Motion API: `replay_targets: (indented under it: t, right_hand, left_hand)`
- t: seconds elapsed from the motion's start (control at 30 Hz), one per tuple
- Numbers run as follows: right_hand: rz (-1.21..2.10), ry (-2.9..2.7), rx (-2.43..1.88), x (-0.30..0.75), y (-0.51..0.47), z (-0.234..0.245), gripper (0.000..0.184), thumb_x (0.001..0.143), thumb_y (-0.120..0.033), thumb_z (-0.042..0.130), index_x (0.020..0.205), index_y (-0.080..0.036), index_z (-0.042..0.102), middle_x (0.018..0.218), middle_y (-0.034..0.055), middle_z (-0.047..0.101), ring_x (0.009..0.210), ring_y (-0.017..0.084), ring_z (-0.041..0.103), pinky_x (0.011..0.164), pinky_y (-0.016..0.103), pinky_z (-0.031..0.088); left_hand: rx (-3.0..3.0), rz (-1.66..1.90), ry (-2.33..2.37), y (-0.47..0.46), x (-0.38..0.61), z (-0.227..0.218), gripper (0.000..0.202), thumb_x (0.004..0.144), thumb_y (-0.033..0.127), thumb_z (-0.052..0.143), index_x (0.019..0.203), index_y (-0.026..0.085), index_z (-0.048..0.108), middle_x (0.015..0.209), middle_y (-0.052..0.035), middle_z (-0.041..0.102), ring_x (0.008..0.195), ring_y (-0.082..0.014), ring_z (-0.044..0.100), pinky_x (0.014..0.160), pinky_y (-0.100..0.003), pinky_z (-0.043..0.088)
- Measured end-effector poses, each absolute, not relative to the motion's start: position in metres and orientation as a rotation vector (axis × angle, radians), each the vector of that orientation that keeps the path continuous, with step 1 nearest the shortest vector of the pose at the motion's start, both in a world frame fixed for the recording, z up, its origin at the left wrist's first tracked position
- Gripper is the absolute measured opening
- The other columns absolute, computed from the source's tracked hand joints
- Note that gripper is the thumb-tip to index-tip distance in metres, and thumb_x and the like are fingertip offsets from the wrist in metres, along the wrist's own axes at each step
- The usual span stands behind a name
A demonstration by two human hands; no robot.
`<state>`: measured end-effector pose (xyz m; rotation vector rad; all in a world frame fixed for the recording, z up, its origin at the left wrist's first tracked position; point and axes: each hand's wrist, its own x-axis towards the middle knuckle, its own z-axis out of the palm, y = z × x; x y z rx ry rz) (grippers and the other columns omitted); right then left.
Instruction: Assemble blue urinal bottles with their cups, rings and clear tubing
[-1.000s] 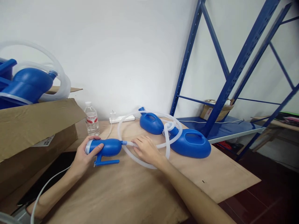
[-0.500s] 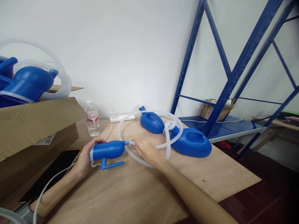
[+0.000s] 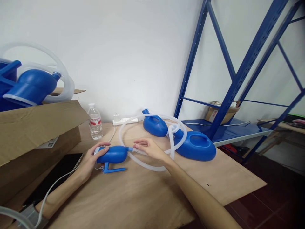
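My left hand point(image 3: 96, 159) is wrapped round the wide end of a blue plastic urinal funnel point(image 3: 115, 154), which lies sideways low over the table. A blue L-shaped handle point(image 3: 114, 170) hangs below it. The narrow nozzle point(image 3: 130, 149) meets a translucent hose point(image 3: 149, 166) that loops widely to the right. Beside that joint is my right hand point(image 3: 152, 149), fingers partly spread and apparently loose of the hose. Two blue bottles with moulded grips, a smaller one point(image 3: 154, 126) and a larger one point(image 3: 200, 146), stand beyond, close to the hose loops.
At left, an open cardboard box point(image 3: 45, 127) holds more blue funnels point(image 3: 35, 86) and hose. A water bottle point(image 3: 95, 122), a white power strip point(image 3: 125, 121) and a black tablet-like device point(image 3: 54, 178) are on the table point(image 3: 133, 197). Blue metal shelving point(image 3: 238, 73) stands at right.
My right hand's fingers have loosened from the hose end and lifted slightly. My left thumb now lies over the top of the funnel, which has tipped a little.
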<state>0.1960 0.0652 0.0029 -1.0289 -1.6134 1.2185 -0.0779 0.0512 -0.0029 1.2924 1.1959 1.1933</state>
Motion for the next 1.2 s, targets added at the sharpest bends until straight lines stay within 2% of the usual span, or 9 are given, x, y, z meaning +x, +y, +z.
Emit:
replay_targets:
  t: [0.07,0.17,0.3,0.43,0.53,0.73,0.97,1.1,1.2]
  right_hand:
    - [1.162,-1.630,-1.061,0.198,0.065,0.005,0.040,0.081,-0.042,0.079,0.109,-0.014,0.074,0.113,0.0131,0.077,0.110,0.027,0.072,0.100,0.042,0.054]
    - [1.106,-1.664,-1.139,0.199,0.063,0.005,0.047,0.072,-0.047,0.085,0.104,-0.014,0.077,0.108,0.0128,0.079,0.105,0.029,0.073,0.098,0.045,0.056]
    - [1.145,-1.695,-1.151,0.200,0.062,0.004,0.051,0.064,-0.044,0.091,0.103,-0.013,0.080,0.103,0.0119,0.080,0.102,0.030,0.074,0.095,0.044,0.057]
    - [0.984,-1.782,-1.136,0.200,0.061,0.005,0.034,0.078,-0.041,0.081,0.102,-0.017,0.082,0.107,0.0098,0.080,0.103,0.030,0.074,0.094,0.042,0.056]
    - [0.826,-1.826,-1.144,0.197,0.060,0.004,0.025,0.086,-0.039,0.072,0.099,-0.020,0.083,0.100,0.0061,0.081,0.097,0.027,0.074,0.088,0.037,0.055]
    - [0.858,-1.706,-1.112,0.189,0.061,0.001,0.023,0.084,-0.038,0.072,0.086,-0.018,0.082,0.086,0.0051,0.080,0.087,0.026,0.073,0.076,0.032,0.053]
    - [1.018,-1.544,-1.052,0.184,0.065,0.002,0.029,0.074,-0.044,0.078,0.076,-0.015,0.079,0.085,0.0095,0.079,0.085,0.027,0.074,0.079,0.037,0.056]
    - [1.060,-1.589,-1.045,0.185,0.063,0.006,0.037,0.070,-0.051,0.081,0.076,-0.014,0.079,0.084,0.0101,0.079,0.084,0.027,0.074,0.078,0.037,0.056]
    - [1.072,-1.647,-1.042,0.187,0.060,0.010,0.040,0.071,-0.053,0.081,0.077,-0.014,0.080,0.084,0.0109,0.079,0.084,0.026,0.074,0.076,0.036,0.056]
  left_hand:
    - [1.287,1.224,1.194,0.052,-0.077,-0.003,0.054,0.069,0.060,0.079,0.103,0.021,0.066,0.090,-0.0016,0.064,0.059,-0.0157,0.060,0.045,-0.026,0.048]
    - [1.305,1.243,1.202,0.050,-0.076,-0.003,0.052,0.069,0.061,0.079,0.099,0.020,0.066,0.092,-0.0026,0.064,0.062,-0.0162,0.059,0.045,-0.025,0.048]
    - [1.330,1.228,1.214,0.049,-0.076,-0.003,0.052,0.070,0.061,0.078,0.099,0.020,0.066,0.090,-0.0022,0.063,0.063,-0.0165,0.059,0.047,-0.026,0.049]
    - [1.300,1.220,1.224,0.051,-0.075,-0.005,0.053,0.069,0.061,0.080,0.100,0.021,0.066,0.092,-0.0021,0.062,0.065,-0.0170,0.060,0.047,-0.027,0.051]
    - [1.295,1.226,1.206,0.050,-0.073,-0.006,0.052,0.069,0.061,0.079,0.100,0.021,0.066,0.095,-0.0028,0.062,0.067,-0.0175,0.060,0.047,-0.027,0.051]
    - [1.517,1.213,1.221,0.039,-0.065,-0.002,0.048,0.070,0.063,0.077,0.091,0.022,0.066,0.091,-0.0030,0.063,0.069,-0.0197,0.060,0.050,-0.028,0.053]
    - [1.876,1.303,1.286,0.035,-0.065,-0.007,0.041,0.077,0.061,0.070,0.091,0.023,0.065,0.089,-0.0035,0.070,0.071,-0.0220,0.065,0.061,-0.031,0.054]
    - [2.128,1.364,1.251,0.035,-0.070,-0.015,0.035,0.084,0.055,0.067,0.096,0.023,0.063,0.097,-0.0051,0.074,0.086,-0.0250,0.071,0.076,-0.034,0.056]
    - [2.349,1.408,1.155,0.034,-0.074,-0.018,0.027,0.088,0.046,0.067,0.102,0.023,0.061,0.100,-0.0044,0.074,0.090,-0.0236,0.072,0.081,-0.034,0.056]
